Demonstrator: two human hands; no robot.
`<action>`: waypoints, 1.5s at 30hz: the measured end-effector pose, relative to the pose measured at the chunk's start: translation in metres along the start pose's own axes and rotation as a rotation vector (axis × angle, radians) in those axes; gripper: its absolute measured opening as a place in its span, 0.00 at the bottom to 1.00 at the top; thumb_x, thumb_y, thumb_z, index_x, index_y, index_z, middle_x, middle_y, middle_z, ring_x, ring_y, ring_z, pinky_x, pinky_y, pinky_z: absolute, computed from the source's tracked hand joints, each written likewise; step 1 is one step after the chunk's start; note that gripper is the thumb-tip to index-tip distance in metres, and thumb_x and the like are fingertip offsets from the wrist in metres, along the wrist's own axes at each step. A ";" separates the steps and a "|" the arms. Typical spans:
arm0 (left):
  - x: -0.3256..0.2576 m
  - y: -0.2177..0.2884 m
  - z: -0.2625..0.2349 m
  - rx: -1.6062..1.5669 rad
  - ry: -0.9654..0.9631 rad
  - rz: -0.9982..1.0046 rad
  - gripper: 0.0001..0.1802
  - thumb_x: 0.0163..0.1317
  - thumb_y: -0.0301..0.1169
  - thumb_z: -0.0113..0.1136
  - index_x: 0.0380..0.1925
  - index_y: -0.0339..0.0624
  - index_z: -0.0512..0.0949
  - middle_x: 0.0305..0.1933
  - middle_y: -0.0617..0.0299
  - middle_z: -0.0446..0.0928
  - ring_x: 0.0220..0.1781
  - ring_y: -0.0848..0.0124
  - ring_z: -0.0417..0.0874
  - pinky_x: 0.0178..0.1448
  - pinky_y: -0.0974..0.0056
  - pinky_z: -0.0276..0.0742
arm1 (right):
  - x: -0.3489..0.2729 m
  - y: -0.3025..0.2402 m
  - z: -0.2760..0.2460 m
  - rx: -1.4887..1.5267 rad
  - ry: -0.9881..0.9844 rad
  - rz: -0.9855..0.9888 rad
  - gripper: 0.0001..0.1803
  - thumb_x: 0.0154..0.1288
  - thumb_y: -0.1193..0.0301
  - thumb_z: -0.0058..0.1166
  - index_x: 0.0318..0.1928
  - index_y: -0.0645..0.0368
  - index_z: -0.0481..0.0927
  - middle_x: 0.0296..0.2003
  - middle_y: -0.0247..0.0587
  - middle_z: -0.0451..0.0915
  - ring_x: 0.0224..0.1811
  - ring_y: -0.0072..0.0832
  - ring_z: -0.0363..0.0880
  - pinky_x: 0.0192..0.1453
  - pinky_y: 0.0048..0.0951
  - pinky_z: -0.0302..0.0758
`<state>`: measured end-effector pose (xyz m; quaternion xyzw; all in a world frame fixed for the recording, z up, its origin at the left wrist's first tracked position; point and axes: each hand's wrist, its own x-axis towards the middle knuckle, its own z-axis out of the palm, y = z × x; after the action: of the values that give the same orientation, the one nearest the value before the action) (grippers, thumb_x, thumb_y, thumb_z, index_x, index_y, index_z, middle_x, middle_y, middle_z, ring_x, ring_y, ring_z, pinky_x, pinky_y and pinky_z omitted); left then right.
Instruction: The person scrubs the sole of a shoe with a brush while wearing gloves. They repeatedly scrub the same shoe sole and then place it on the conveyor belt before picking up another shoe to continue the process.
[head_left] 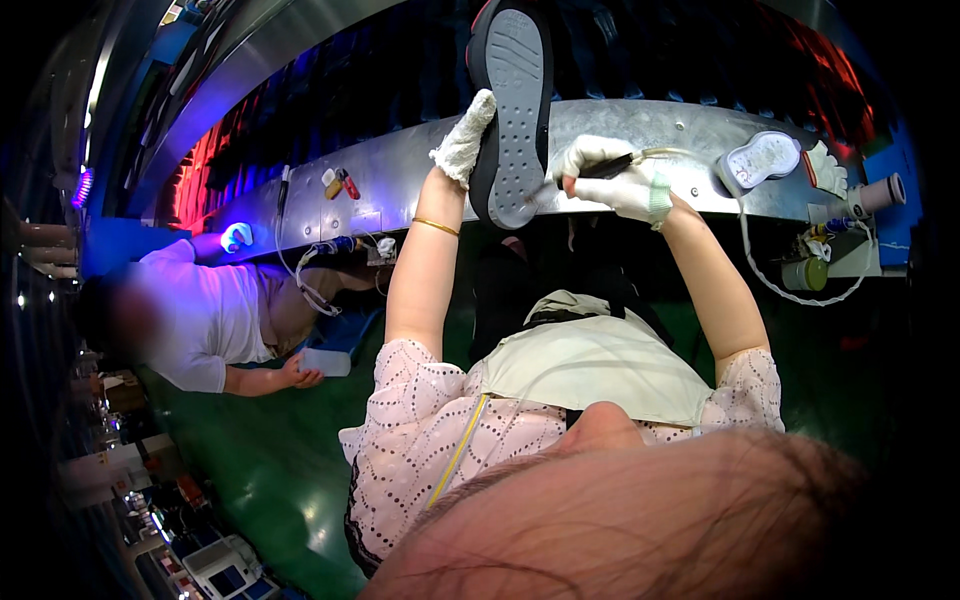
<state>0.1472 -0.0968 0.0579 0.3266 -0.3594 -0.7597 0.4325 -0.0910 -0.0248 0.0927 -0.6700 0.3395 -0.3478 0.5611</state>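
A long shoe sole [517, 110], grey on its face with a black rim, stands lengthwise over the metal ledge. My left hand [467, 140], in a white glove, grips the sole by its left edge, with the thumb along the rim; its other fingers are hidden behind the sole. In my gloved right hand [615, 180] is a dark-handled brush [605, 168] with a pale tube running from its rear end. The brush tip meets or nearly meets the right edge of the sole's lower, rounded end; the exact contact is too blurred to tell.
On the metal ledge [590, 125] a white sole-shaped piece [763, 158] and white gloves [825, 170] lie at right. A hose [745, 240] loops down past a can [805, 273]. Dark strips hang behind. At left, a co-worker [205, 320] holds a whitish object; red-handled tools [346, 184] lie nearby.
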 end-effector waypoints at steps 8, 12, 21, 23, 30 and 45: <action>0.005 -0.007 -0.009 0.047 -0.103 0.186 0.60 0.43 0.74 0.58 0.63 0.34 0.64 0.60 0.46 0.72 0.57 0.54 0.78 0.62 0.53 0.77 | -0.004 0.019 0.011 0.259 -0.056 0.171 0.04 0.54 0.77 0.57 0.32 0.61 0.80 0.31 0.36 0.79 0.33 0.23 0.79 0.35 0.22 0.75; -0.002 -0.012 0.005 -0.041 -0.233 0.300 0.64 0.39 0.78 0.55 0.64 0.35 0.63 0.61 0.45 0.71 0.59 0.51 0.76 0.63 0.50 0.75 | -0.010 0.010 0.015 0.493 0.138 0.157 0.06 0.59 0.76 0.60 0.37 0.62 0.81 0.34 0.36 0.81 0.36 0.20 0.80 0.43 0.21 0.77; 0.000 -0.027 0.020 -0.421 -0.362 0.477 0.62 0.40 0.75 0.60 0.64 0.34 0.62 0.62 0.47 0.69 0.60 0.55 0.74 0.70 0.49 0.64 | -0.019 0.005 0.034 0.394 0.250 0.259 0.06 0.61 0.69 0.64 0.37 0.56 0.82 0.30 0.28 0.81 0.28 0.11 0.76 0.33 0.14 0.72; 0.002 -0.034 0.022 -0.472 -0.357 0.504 0.62 0.40 0.74 0.61 0.64 0.33 0.62 0.62 0.47 0.69 0.61 0.55 0.73 0.71 0.49 0.64 | -0.018 0.002 0.039 0.412 0.299 0.164 0.06 0.61 0.70 0.63 0.37 0.58 0.83 0.29 0.28 0.81 0.27 0.12 0.76 0.33 0.16 0.73; -0.002 -0.046 0.024 -0.568 -0.341 0.468 0.62 0.40 0.72 0.63 0.63 0.31 0.62 0.60 0.46 0.69 0.60 0.55 0.72 0.70 0.50 0.65 | -0.018 -0.005 0.054 0.298 0.370 0.283 0.07 0.60 0.71 0.64 0.37 0.60 0.83 0.28 0.30 0.83 0.26 0.12 0.77 0.33 0.17 0.75; -0.009 -0.066 0.036 -0.446 -0.169 0.410 0.62 0.40 0.79 0.52 0.62 0.36 0.65 0.59 0.49 0.71 0.56 0.55 0.76 0.61 0.51 0.75 | -0.011 0.002 0.062 -0.145 0.440 -0.240 0.04 0.61 0.73 0.62 0.35 0.60 0.84 0.34 0.32 0.83 0.34 0.15 0.79 0.39 0.20 0.76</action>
<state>0.0939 -0.0553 0.0243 0.0801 -0.2767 -0.7413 0.6063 -0.0443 0.0158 0.0824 -0.6523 0.3953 -0.5240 0.3790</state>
